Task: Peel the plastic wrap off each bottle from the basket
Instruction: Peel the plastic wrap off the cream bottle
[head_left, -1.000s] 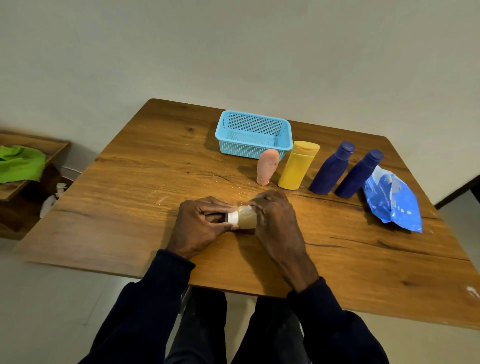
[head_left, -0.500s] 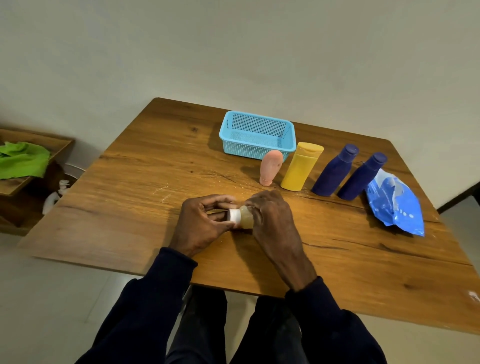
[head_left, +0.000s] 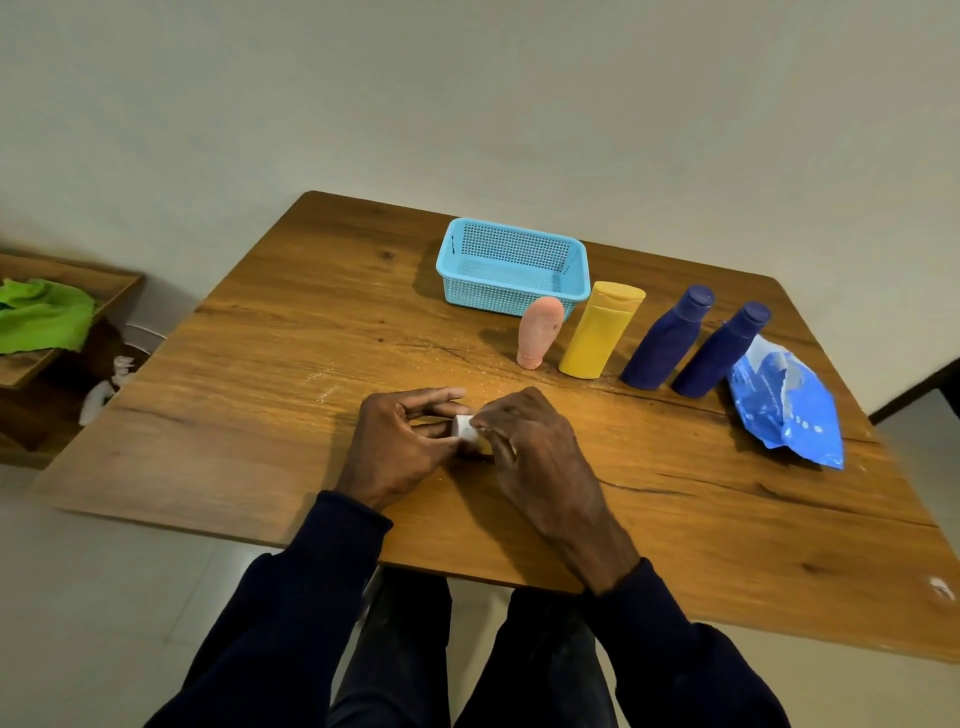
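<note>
White-capped bottle (head_left: 464, 429) sideways: left hand (head_left: 400, 447) pinches top end, right hand (head_left: 540, 457) grips body.

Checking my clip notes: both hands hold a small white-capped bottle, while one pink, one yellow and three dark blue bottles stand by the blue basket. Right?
No: the head view shows two dark blue bottles, not three. The left hand and right hand do hold the white-capped bottle, with the pink bottle and yellow bottle by the blue basket.
</note>
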